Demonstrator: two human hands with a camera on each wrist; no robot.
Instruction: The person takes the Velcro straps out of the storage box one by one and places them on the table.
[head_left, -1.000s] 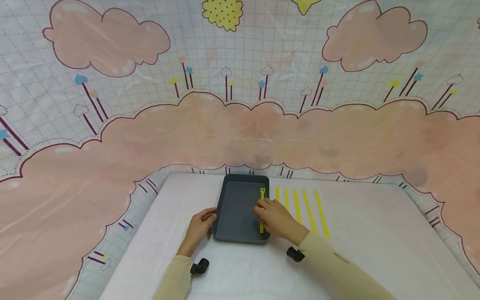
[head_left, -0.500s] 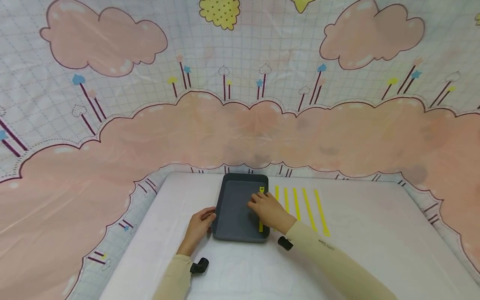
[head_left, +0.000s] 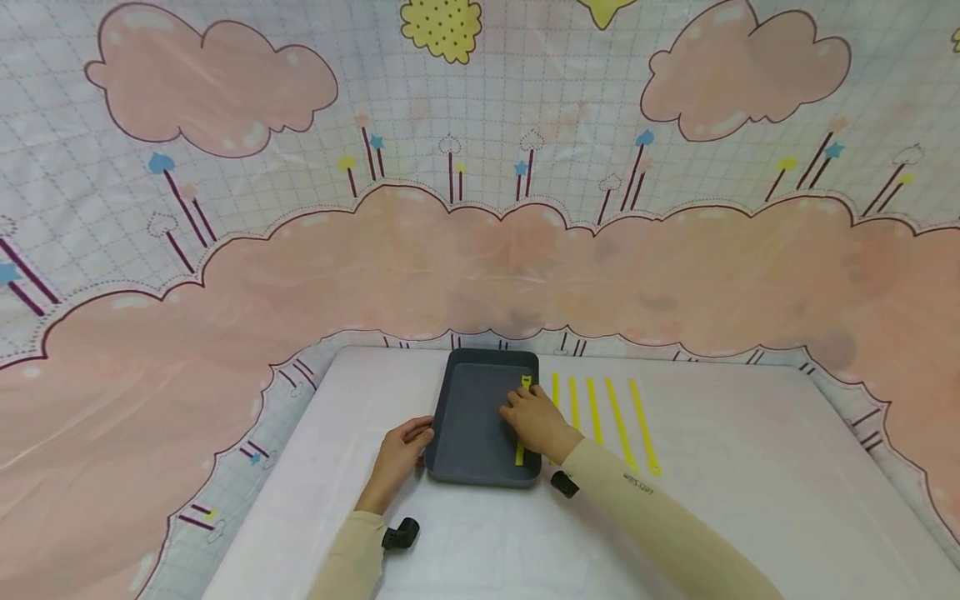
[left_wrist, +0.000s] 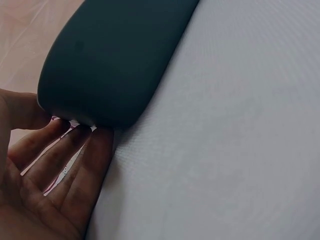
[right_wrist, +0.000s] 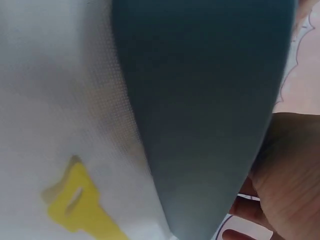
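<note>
A dark grey rectangular tray (head_left: 472, 417) lies on the white table. My left hand (head_left: 397, 454) holds its left side; in the left wrist view the thumb (left_wrist: 27, 109) meets the rim and the fingertips reach the wall. Inside the tray, along its right side, lies a flat yellow cable tie (head_left: 519, 457), slotted head at the far end. My right hand (head_left: 538, 423) is over the middle of this tie with bent fingers, hiding part of it; I cannot tell whether they pinch it. The right wrist view shows that hand (right_wrist: 295, 175) behind the tray wall.
Several more yellow cable ties (head_left: 642, 425) lie side by side on the table to the right of the tray, partly behind the right forearm. One slotted head (right_wrist: 75, 202) shows close to the tray wall. A cloud-patterned curtain (head_left: 480, 267) stands behind the table.
My right hand has shifted slightly left and away from me over the tray. The near end of the tie inside has swung slightly left. The left hand stays at the tray's side.
</note>
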